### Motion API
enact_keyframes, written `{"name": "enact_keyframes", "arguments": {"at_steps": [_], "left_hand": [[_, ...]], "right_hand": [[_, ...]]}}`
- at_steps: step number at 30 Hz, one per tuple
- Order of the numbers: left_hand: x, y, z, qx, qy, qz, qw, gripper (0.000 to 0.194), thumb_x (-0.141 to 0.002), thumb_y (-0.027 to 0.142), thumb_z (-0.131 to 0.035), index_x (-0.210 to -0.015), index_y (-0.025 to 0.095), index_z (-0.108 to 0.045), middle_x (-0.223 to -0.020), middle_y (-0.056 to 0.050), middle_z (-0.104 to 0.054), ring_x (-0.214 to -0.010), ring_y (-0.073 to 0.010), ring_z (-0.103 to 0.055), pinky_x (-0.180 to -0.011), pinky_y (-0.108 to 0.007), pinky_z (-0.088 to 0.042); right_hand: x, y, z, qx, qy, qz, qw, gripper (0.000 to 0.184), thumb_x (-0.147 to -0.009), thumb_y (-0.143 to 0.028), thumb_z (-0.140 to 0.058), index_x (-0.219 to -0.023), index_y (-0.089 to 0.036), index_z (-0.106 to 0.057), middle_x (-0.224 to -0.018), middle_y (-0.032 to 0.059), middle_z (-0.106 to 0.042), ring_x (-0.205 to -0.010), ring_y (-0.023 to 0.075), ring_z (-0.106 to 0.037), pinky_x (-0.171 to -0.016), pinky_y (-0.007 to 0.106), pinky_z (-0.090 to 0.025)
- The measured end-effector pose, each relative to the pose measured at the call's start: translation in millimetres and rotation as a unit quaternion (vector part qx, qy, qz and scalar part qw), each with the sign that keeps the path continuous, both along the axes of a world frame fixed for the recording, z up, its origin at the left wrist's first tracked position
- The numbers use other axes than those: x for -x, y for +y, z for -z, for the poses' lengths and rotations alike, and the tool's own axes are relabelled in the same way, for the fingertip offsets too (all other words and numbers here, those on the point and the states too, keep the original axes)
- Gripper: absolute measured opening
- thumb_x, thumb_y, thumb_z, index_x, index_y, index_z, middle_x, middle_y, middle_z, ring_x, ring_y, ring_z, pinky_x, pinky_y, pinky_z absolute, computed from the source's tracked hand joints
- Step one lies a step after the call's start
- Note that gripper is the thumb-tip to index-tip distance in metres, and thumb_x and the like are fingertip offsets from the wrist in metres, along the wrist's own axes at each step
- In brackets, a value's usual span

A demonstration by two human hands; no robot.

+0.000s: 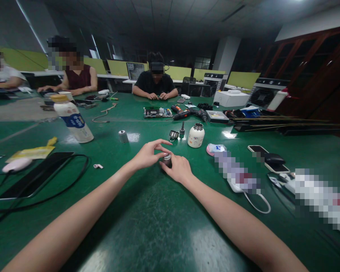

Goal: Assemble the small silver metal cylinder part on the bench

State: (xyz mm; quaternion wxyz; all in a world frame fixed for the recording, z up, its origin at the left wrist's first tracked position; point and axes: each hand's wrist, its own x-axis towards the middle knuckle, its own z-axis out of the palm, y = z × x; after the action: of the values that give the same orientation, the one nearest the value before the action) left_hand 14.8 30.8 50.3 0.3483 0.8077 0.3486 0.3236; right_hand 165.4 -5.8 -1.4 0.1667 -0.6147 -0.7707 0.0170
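A small metal cylinder (167, 161) stands on the green table in front of me. My right hand (180, 168) is wrapped around its side, thumb at the near left. Over its top reaches my left hand (149, 155), with index finger stretched out and thumb close to the upper edge; whether it touches the metal I cannot tell. Another grey cylinder (123, 136) stands farther left. Beyond my hands are a shiny metal piece with a ring (174, 135), a dark upright fitting (182, 130) and a cream bottle (196, 135) with its mouth uncovered.
A milk-drink bottle (75, 122) stands at left, near a tablet (36, 175) and black cable. A circuit board (158, 112) and power drills (184, 113) lie at the back. To the right is a phone (260, 153) under a black mouse (274, 158). Other people sit across the table.
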Motion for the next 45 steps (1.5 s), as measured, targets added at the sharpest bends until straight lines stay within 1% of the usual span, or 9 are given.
{"name": "enact_keyframes", "arguments": {"at_steps": [4,8,10,16,23,34,37,41,45], "left_hand": [[1,2,0.9,-0.014,0.003,-0.015,1.0,0.033,-0.079,0.027,-0.063,-0.111,0.018,-0.061,-0.103,-0.008,-0.073,-0.101,-0.0231,-0.067,-0.092,-0.039,-0.048],[3,3,2.1,-0.072,0.044,-0.059,0.995,0.038,-0.073,0.033,-0.07,-0.109,0.02,-0.064,-0.088,-0.004,-0.074,-0.09,-0.0235,-0.069,-0.088,-0.038,-0.048],[3,2,2.0,-0.08,0.054,-0.067,0.993,0.039,-0.072,0.034,-0.072,-0.108,0.021,-0.064,-0.082,-0.002,-0.074,-0.086,-0.0232,-0.069,-0.086,-0.037,-0.049],[1,-1,2.1,-0.065,0.041,-0.048,0.996,0.037,-0.076,0.027,-0.067,-0.112,0.02,-0.06,-0.084,-0.002,-0.074,-0.084,-0.0207,-0.07,-0.083,-0.034,-0.05],[1,0,3.0,-0.083,0.01,-0.042,0.996,0.036,-0.077,0.018,-0.064,-0.112,0.019,-0.057,-0.085,-0.002,-0.073,-0.085,-0.0186,-0.07,-0.085,-0.034,-0.05],[0,0,2.2,-0.022,-0.014,-0.013,1.0,0.035,-0.076,0.02,-0.066,-0.11,0.018,-0.059,-0.087,-0.004,-0.076,-0.088,-0.0216,-0.071,-0.083,-0.035,-0.054],[-1,-2,3.3,-0.016,-0.018,-0.026,0.999,0.042,-0.072,0.021,-0.071,-0.112,0.018,-0.059,-0.087,-0.005,-0.076,-0.087,-0.0235,-0.072,-0.082,-0.037,-0.055],[-5,-4,8.3,-0.012,-0.07,-0.042,0.997,0.043,-0.07,0.018,-0.072,-0.11,0.016,-0.059,-0.094,-0.008,-0.075,-0.087,-0.0233,-0.072,-0.082,-0.039,-0.056],[-6,-1,11.1,0.016,-0.105,-0.003,0.994,0.041,-0.072,0.015,-0.068,-0.112,0.014,-0.057,-0.101,-0.012,-0.072,-0.088,-0.0228,-0.071,-0.084,-0.042,-0.057]], "right_hand": [[-1,0,0.1,-0.002,0.001,-0.003,1.0,0.044,-0.092,-0.054,-0.042,-0.107,-0.015,-0.055,-0.097,0.011,-0.07,-0.092,0.0254,-0.066,-0.078,0.032,-0.044],[-1,0,-0.8,-0.003,0.002,-0.005,1.0,0.042,-0.092,-0.054,-0.042,-0.107,-0.016,-0.055,-0.095,0.01,-0.071,-0.091,0.0248,-0.066,-0.077,0.031,-0.043],[-1,-1,-0.8,-0.003,0.002,-0.004,1.0,0.041,-0.092,-0.054,-0.042,-0.105,-0.017,-0.054,-0.095,0.0097,-0.071,-0.09,0.0245,-0.066,-0.077,0.031,-0.043],[0,0,0.0,0.001,0.0,-0.003,1.0,0.04,-0.092,-0.053,-0.042,-0.104,-0.017,-0.054,-0.096,0.0099,-0.07,-0.089,0.0243,-0.066,-0.075,0.031,-0.043],[0,1,0.9,-0.004,-0.005,-0.006,1.0,0.042,-0.092,-0.054,-0.041,-0.105,-0.016,-0.054,-0.096,0.0104,-0.07,-0.089,0.0254,-0.066,-0.075,0.032,-0.043],[-1,0,1.0,-0.001,0.001,-0.006,1.0,0.047,-0.092,-0.054,-0.041,-0.114,-0.015,-0.054,-0.1,0.012,-0.07,-0.092,0.0257,-0.066,-0.078,0.033,-0.043],[-1,1,1.6,-0.003,0.004,-0.006,1.0,0.047,-0.092,-0.054,-0.042,-0.114,-0.014,-0.054,-0.099,0.0115,-0.07,-0.092,0.0257,-0.066,-0.078,0.033,-0.044],[-1,1,1.2,-0.002,0.005,-0.005,1.0,0.045,-0.091,-0.054,-0.043,-0.111,-0.015,-0.056,-0.099,0.0109,-0.071,-0.092,0.0256,-0.066,-0.078,0.032,-0.044],[-1,1,1.2,0.001,0.004,-0.004,1.0,0.048,-0.092,-0.055,-0.042,-0.115,-0.015,-0.054,-0.101,0.0115,-0.07,-0.093,0.0259,-0.066,-0.078,0.033,-0.044]]}}
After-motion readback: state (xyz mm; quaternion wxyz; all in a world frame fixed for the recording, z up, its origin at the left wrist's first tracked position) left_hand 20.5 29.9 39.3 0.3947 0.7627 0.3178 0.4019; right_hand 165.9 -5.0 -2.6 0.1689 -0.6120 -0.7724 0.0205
